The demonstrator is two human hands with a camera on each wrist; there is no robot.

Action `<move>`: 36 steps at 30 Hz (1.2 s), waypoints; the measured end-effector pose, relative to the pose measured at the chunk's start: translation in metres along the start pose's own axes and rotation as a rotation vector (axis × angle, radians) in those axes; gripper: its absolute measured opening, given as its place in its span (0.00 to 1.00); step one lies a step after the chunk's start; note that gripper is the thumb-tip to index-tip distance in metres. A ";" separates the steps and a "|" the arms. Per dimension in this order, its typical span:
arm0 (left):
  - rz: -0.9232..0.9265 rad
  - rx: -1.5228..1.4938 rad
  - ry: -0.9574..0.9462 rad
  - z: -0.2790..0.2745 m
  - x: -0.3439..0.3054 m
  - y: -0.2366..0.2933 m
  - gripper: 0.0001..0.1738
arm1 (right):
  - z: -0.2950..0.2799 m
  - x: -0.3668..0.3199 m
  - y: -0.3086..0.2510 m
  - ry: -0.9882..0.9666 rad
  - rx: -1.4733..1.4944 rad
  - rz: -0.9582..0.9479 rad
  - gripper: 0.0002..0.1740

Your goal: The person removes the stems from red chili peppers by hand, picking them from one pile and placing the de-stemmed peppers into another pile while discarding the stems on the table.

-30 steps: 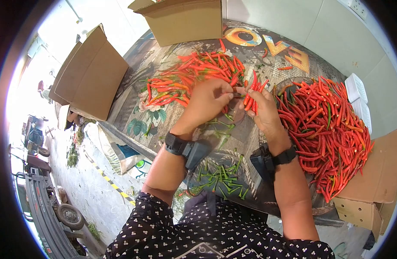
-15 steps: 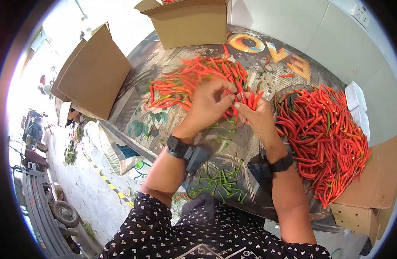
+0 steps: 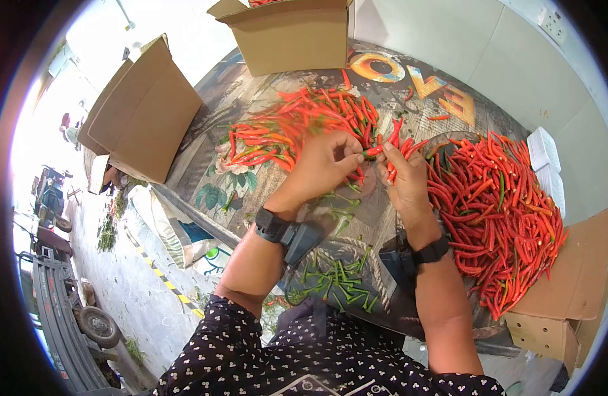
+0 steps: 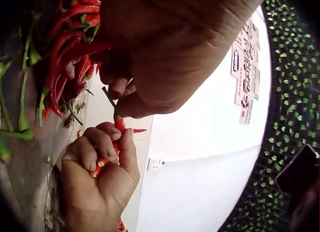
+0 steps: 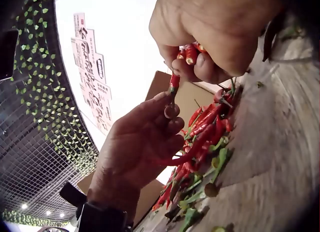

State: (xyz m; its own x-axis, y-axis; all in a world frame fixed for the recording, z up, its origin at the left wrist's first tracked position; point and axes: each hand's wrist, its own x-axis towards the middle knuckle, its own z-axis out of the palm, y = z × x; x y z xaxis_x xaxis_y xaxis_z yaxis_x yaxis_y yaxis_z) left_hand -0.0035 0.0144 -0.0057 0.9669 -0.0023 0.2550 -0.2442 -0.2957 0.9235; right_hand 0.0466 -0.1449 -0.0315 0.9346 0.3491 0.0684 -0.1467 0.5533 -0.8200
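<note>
Both hands meet over the table's middle. My left hand (image 3: 323, 162) pinches the green stem (image 4: 111, 99) of a red chili (image 5: 174, 82) between thumb and finger. A further red chili (image 5: 192, 152) runs out from its lower fingers in the right wrist view. My right hand (image 3: 407, 175) grips the body of the stemmed chili between thumb and forefinger. Its curled fingers also hold several red chilies (image 3: 396, 135), whose stemless pale ends show in both wrist views. Beyond the left hand lies a loose pile of stemmed red chilies (image 3: 330, 109).
A large heap of red chilies (image 3: 502, 218) lies at the right, beside white trays (image 3: 547, 165) and a cardboard box (image 3: 574, 284). Green stems (image 3: 343, 280) lie near the front edge. Two more cardboard boxes, one left (image 3: 145, 112) and one behind (image 3: 290, 43), stand on the table.
Half a second ago the hands were closer together, with a chili upright between them. Now a chili stretches between the fingertips, and the bunch in the right hand leans further right.
</note>
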 end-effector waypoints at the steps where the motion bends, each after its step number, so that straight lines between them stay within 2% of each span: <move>1: 0.015 0.028 0.017 0.000 0.000 0.000 0.05 | 0.001 -0.001 -0.001 0.009 0.005 0.012 0.04; 6: 0.050 0.120 0.031 0.000 -0.001 0.001 0.03 | 0.000 -0.001 0.001 -0.003 -0.002 0.011 0.04; 11: -0.006 0.184 0.063 -0.001 -0.001 -0.004 0.06 | 0.004 -0.002 0.002 -0.013 -0.092 -0.046 0.05; 13: -0.015 0.187 0.092 -0.001 0.000 -0.006 0.06 | 0.006 -0.003 0.001 -0.010 -0.298 -0.094 0.04; 17: -0.031 0.232 0.101 -0.002 0.000 -0.008 0.08 | 0.009 -0.005 0.002 -0.030 -0.445 -0.155 0.04; 18: -0.032 0.232 0.101 -0.002 0.001 -0.008 0.08 | 0.009 -0.004 0.005 0.002 -0.553 -0.221 0.05; 20: -0.071 0.365 0.158 -0.002 0.002 -0.008 0.08 | 0.012 -0.006 0.008 0.034 -0.661 -0.286 0.06; 22: -0.072 0.320 0.165 -0.005 0.003 -0.012 0.09 | 0.024 -0.013 0.001 -0.039 -0.490 -0.197 0.05; 23: -0.072 0.274 0.173 -0.006 0.004 -0.014 0.09 | 0.021 -0.012 0.001 -0.038 -0.490 -0.197 0.05; 25: -0.072 0.227 0.158 -0.007 0.005 -0.016 0.10 | 0.010 -0.006 0.002 -0.042 -0.280 -0.086 0.06; 26: -0.073 0.179 0.144 -0.008 0.005 -0.016 0.10 | 0.005 -0.003 0.003 -0.042 -0.281 -0.085 0.06; 28: -0.077 0.104 0.109 -0.014 0.004 -0.010 0.10 | -0.004 0.002 0.002 0.023 0.064 -0.048 0.08; 30: -0.080 0.031 0.072 -0.022 0.001 0.001 0.10 | -0.012 0.004 -0.001 0.025 0.153 0.000 0.08; 32: -0.155 -0.040 -0.161 -0.027 -0.002 0.011 0.08 | -0.019 0.007 -0.001 0.034 0.243 0.042 0.09; 33: -0.155 -0.042 -0.164 -0.025 -0.001 0.011 0.08 | -0.022 0.008 0.002 0.005 0.308 0.070 0.08; 35: -0.101 0.211 -0.063 -0.019 0.000 0.009 0.06 | -0.026 0.009 0.006 -0.027 0.373 0.102 0.08; 36: -0.104 0.211 -0.062 -0.017 0.000 0.004 0.06 | -0.026 0.009 0.007 -0.021 0.399 0.124 0.09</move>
State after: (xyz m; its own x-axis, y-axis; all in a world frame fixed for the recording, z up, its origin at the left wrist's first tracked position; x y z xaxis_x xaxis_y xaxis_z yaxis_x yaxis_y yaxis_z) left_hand -0.0055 0.0293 0.0026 0.9903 -0.0179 0.1381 -0.1290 -0.4908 0.8617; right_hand 0.0628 -0.1573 -0.0516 0.8957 0.4446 -0.0023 -0.3757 0.7541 -0.5386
